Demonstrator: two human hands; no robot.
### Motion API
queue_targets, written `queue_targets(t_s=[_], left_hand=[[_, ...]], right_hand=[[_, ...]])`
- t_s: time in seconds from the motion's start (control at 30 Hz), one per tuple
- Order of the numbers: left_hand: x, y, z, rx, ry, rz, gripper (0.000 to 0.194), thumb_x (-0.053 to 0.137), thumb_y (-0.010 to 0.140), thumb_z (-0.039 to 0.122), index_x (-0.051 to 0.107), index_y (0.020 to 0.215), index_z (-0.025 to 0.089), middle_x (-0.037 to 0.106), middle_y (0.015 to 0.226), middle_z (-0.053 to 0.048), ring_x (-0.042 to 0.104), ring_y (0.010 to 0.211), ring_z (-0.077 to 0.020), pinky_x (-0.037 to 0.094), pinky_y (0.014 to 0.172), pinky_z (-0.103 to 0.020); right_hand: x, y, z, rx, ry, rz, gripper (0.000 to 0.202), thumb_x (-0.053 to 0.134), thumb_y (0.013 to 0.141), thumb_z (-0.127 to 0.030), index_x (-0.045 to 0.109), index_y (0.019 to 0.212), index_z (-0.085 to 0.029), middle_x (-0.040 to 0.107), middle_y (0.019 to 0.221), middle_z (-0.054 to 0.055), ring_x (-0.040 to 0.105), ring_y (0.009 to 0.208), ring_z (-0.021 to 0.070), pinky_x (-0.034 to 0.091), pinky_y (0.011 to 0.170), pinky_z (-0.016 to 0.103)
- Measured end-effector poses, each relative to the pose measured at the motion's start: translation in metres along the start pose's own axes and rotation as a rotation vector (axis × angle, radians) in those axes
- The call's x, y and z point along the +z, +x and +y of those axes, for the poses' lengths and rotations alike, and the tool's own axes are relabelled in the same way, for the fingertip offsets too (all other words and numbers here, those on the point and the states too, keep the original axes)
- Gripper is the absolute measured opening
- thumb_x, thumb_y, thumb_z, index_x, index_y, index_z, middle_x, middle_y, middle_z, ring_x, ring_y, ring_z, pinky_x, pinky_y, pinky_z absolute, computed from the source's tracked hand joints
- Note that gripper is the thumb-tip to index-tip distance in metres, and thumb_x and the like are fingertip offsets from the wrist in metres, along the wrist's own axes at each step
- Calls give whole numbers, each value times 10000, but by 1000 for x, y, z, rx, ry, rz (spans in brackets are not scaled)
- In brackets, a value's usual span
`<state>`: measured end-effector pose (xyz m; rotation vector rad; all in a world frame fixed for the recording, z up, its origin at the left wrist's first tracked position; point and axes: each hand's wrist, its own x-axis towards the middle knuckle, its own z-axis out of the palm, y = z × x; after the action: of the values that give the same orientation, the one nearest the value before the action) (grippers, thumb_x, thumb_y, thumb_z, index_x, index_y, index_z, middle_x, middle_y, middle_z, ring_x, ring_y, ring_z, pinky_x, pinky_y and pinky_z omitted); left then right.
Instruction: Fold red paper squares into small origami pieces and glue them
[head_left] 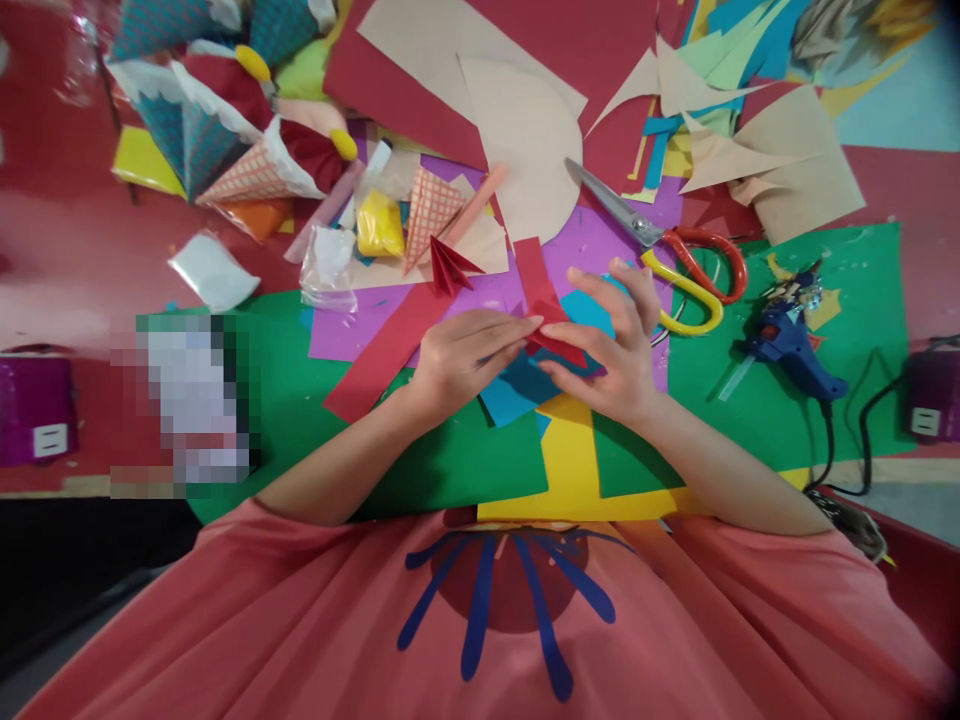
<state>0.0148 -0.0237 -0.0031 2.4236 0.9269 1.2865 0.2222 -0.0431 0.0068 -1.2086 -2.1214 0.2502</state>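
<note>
Nearest the camera: salmon shirt point(480, 620) with blue stripes, then overlapping green paper point(450, 470) and yellow paper point(570, 470) on the work surface.

Above these, both hands meeting at centre. Left hand point(457, 360): fingers pressed together, fingertips pinching the near end of the red paper strip point(541, 295). Right hand point(611, 345): thumb and forefinger pinching the same strip at its folded lower edge, remaining fingers raised and loosely spread.

Strip location: held just above the blue paper point(517, 390) and purple sheet point(600, 245), between the two hands. Long axis running from the fingertips up and slightly left, away from the body; free end pointing toward the far side of the table.

Progress, judged from the layout: near end already creased into pleats, far portion flat and unfolded, so folding only partly done. One finished pleated red fan point(450, 265) lying just beyond the left hand.

Farther out: red-and-yellow scissors point(660, 245) to the right, blades closed; blue glue gun point(787, 345) on green paper, cord trailing right. At the far edge: patterned paper cones point(225, 150), beige cut-outs point(525, 140), scattered offcuts.
</note>
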Motion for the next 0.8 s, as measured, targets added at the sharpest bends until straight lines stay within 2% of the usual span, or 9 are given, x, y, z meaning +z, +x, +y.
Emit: queue_targets(t_s=[0.1, 0.17, 0.37, 0.43, 0.57, 0.67, 0.8], left_hand=[[0, 0, 1, 11, 3, -4, 157, 630, 867, 124, 699, 1006, 142, 775, 903, -35, 730, 824, -111, 590, 753, -198], [1, 0, 2, 24, -3, -2, 136, 643, 859, 136, 703, 981, 139, 775, 880, -36, 730, 807, -111, 588, 745, -196], [0, -1, 0, 43, -21, -7, 118, 650, 858, 155, 707, 961, 152, 776, 880, -35, 728, 793, -114, 583, 722, -206], [-1, 0, 0, 40, -7, -2, 127, 646, 862, 159, 707, 974, 164, 776, 868, -25, 727, 781, -110, 583, 711, -206], [-2, 3, 0, 40, 8, 10, 108, 645, 862, 149, 708, 949, 164, 776, 855, -20, 728, 778, -109, 589, 708, -201], [-3, 3, -1, 34, 14, 11, 105, 641, 869, 166, 714, 942, 181, 775, 833, -11, 730, 764, -113, 591, 689, -207], [-2, 2, -2, -9, -4, 16, 122, 626, 879, 176, 722, 948, 208, 779, 850, -4, 734, 782, -111, 588, 699, -213]], right_hand=[[1, 0, 1, 66, 34, -100, 147, 606, 862, -428, 651, 997, -388, 529, 1408, -51, 318, 1429, 304, 81, 1205, 598], [2, 0, 3, 54, 61, -111, 144, 605, 870, -403, 657, 1003, -384, 522, 1417, -52, 267, 1454, 316, 53, 1200, 619], [2, 1, 5, -206, -27, 149, 127, 617, 885, -314, 656, 993, -368, 525, 1394, -68, 302, 1438, 222, 222, 1199, 528], [-2, 2, 4, -160, -24, 97, 138, 595, 897, -324, 665, 994, -391, 539, 1380, -75, 304, 1438, 227, 238, 1194, 517], [-11, 7, 3, 50, 61, -88, 109, 605, 868, -418, 695, 924, -440, 594, 1328, -77, 342, 1412, 299, 207, 1193, 555], [-13, 10, 5, 115, 85, -87, 75, 633, 836, -451, 701, 864, -440, 626, 1273, -82, 366, 1398, 313, 230, 1193, 552], [-12, 11, 7, 169, 159, -48, 75, 640, 833, -423, 708, 851, -395, 644, 1217, -59, 372, 1396, 321, 331, 1150, 555]])
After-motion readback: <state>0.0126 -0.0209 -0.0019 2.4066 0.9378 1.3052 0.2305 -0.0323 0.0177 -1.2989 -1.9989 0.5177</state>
